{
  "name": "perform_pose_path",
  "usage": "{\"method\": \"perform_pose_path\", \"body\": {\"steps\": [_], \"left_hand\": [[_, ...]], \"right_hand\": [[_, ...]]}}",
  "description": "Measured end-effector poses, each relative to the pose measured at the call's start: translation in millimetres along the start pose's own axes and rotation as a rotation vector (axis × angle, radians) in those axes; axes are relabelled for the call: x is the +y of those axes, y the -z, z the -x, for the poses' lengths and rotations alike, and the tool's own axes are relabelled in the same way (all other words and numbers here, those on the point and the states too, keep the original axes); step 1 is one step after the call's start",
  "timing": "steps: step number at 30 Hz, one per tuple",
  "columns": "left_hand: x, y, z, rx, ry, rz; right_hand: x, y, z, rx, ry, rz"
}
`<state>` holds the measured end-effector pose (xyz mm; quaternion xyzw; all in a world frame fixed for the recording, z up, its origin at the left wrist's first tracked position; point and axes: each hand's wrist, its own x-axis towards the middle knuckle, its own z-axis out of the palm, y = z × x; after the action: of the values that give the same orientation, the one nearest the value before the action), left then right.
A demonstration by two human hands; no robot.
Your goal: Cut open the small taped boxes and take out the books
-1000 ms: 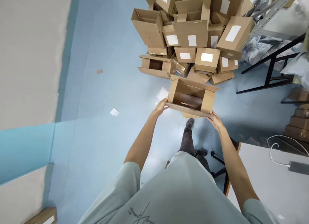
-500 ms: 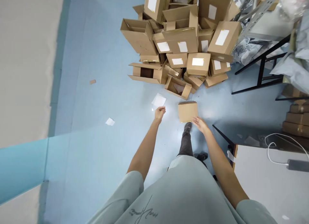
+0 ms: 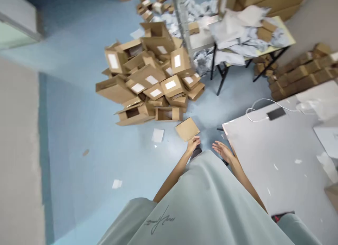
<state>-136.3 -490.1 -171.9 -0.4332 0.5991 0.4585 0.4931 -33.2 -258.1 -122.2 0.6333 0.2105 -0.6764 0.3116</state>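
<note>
My left hand [image 3: 193, 144] hangs low in front of my pale green shirt, fingers loosely curled, holding nothing. My right hand [image 3: 223, 150] is beside it, fingers spread and empty, close to the corner of a white table [image 3: 266, 160]. Just beyond my left hand a small closed cardboard box [image 3: 187, 129] lies on the blue floor. Behind it rises a heap of cardboard boxes [image 3: 150, 79], some open, several with white labels. An open box [image 3: 169, 113] sits at the heap's near edge.
A phone with a white cable [image 3: 276, 113] lies on the white table. A black-legged table [image 3: 237, 37] piled with grey bags stands behind the heap. Stacked flat boxes [image 3: 301, 76] line the right wall. Paper scraps [image 3: 157, 135] dot the floor.
A second ago both hands held an open box; it left them and landed at the heap's edge. My hands drew back toward my body, and my view swung right toward the white table.
</note>
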Motion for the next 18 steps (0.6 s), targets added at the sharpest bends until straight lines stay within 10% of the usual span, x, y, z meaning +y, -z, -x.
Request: {"method": "perform_pose_path", "body": {"steps": [8, 18], "left_hand": [[-36, -200.5, 95, -0.439, -0.141, -0.289], [-145, -425.9, 260, -1.161, -0.076, -0.692]], "right_hand": [[38, 149, 141, 0.054, 0.340, -0.338], [133, 318, 301, 0.520, 0.779, -0.796]]}}
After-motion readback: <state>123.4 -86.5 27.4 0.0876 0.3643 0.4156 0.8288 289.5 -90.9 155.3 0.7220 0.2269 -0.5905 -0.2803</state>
